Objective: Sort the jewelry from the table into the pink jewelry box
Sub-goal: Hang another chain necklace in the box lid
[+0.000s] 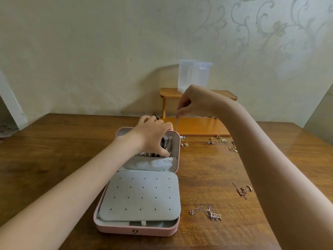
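Note:
The pink jewelry box lies open on the wooden table, its grey perforated earring panel folded toward me. My left hand reaches into the far half of the box, its fingers curled over the chains and the grey pouch there. My right hand is raised above the box and pinches a thin rose-gold chain that hangs straight down into the far half. Two necklaces lie on the table to the right: one with a lettered pendant and one with small charms.
Several small gold earrings and rings are scattered near the box's far right corner. An orange wooden stand sits against the wall with a clear plastic container on its shelf. The table edge runs along the left.

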`<state>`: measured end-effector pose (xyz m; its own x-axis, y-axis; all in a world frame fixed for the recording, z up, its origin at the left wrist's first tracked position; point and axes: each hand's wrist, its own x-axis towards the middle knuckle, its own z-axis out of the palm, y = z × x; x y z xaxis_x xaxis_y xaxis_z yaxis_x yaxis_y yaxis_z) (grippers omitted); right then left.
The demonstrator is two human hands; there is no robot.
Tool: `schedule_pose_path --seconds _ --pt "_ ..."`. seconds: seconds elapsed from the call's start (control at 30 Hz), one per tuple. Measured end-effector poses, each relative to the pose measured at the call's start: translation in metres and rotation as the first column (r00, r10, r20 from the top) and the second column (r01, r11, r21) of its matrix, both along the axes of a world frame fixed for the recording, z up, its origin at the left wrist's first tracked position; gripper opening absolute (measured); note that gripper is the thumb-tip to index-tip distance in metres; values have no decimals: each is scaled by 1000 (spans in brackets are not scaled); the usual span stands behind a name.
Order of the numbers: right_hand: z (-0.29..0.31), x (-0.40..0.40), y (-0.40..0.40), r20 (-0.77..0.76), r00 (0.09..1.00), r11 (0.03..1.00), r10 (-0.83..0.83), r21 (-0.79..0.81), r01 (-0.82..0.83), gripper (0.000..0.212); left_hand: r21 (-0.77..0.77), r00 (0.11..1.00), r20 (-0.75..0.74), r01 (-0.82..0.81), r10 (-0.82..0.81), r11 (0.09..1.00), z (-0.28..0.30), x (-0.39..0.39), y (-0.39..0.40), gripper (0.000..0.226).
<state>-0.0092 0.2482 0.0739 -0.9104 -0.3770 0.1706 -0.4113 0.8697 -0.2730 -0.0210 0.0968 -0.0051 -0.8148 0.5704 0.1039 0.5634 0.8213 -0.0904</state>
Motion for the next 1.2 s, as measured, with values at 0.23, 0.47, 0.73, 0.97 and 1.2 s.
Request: schedule_pose_path --seconds 0.23,0.47,0.73,0.97,1.2 --pt "-2 -1 -1 6 1000 1000 -1 0 1 16 -57 999 -35 -2 0 998 2 0 2 69" --pt "-2 0 -2 23 1000 1000 5 8 -5 17 -122 1000 -27 2 -6 993 7 5 3 81" --pt "-4 0 -4 35 999 1000 16 8 -16 19 -168 999 -37 -3 -3 986 8 4 5 68" --pt "-6 3 -4 46 999 999 22 27 -23 18 -286 988 -150 -10 -34 958 9 7 7 86" --pt "-9 6 -3 66 997 999 39 17 -40 14 -133 999 50 2 4 991 11 2 4 82"
